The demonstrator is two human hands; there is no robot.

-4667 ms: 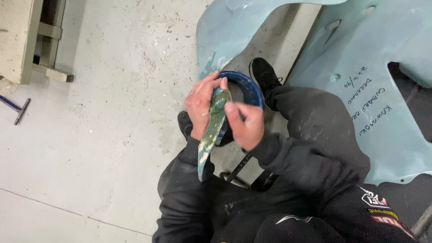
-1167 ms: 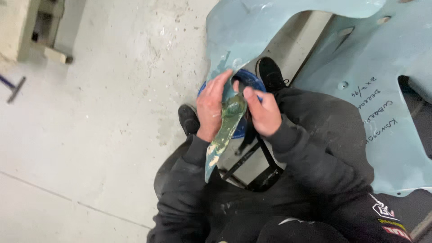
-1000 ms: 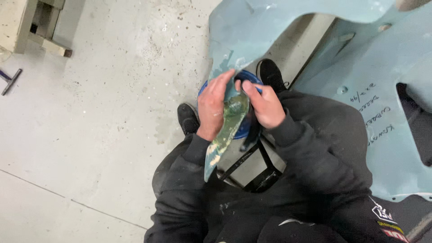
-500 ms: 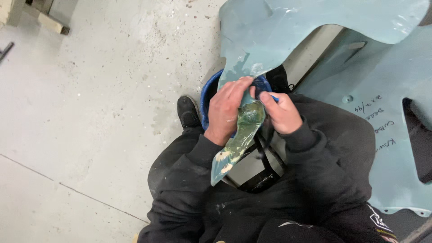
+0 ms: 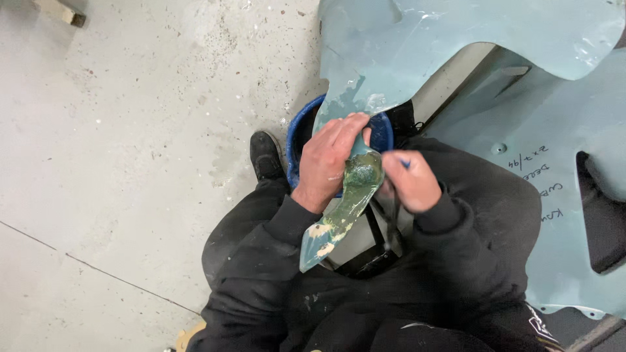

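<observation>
The left hand [image 5: 329, 160] is closed around the upper part of a long, leaf-shaped pale blue-green piece [image 5: 339, 215], fingers wrapped over its top edge, thumb hidden behind. The piece runs from the hand down toward the lap, its pointed lower end smeared with cream and green patches. The right hand [image 5: 411, 182] is curled shut on a small blue tool [image 5: 404, 163], of which only the tip shows above the knuckles; what kind of tool it is cannot be told. That hand sits just beside the glossy green patch near the top of the piece.

Compared with half a second ago, the hands and the piece sit much as they did, with the piece tilted the same way, so the same stretch of surface seems to be getting attention. Against the picture from 4.7 seconds ago, the piece has shifted from hanging nearly straight down to slanting, and the right hand has moved from resting over its middle to its upper end. My reading is that the work has crept up the piece.

Under both hands stands a blue bucket [image 5: 297, 140], partly covered by them. A big pale blue panel [image 5: 456, 39] leans over it, another [image 5: 561, 195] lies to the right, and 1 black shoe [image 5: 266, 155] rests on the concrete floor [image 5: 130, 130].
</observation>
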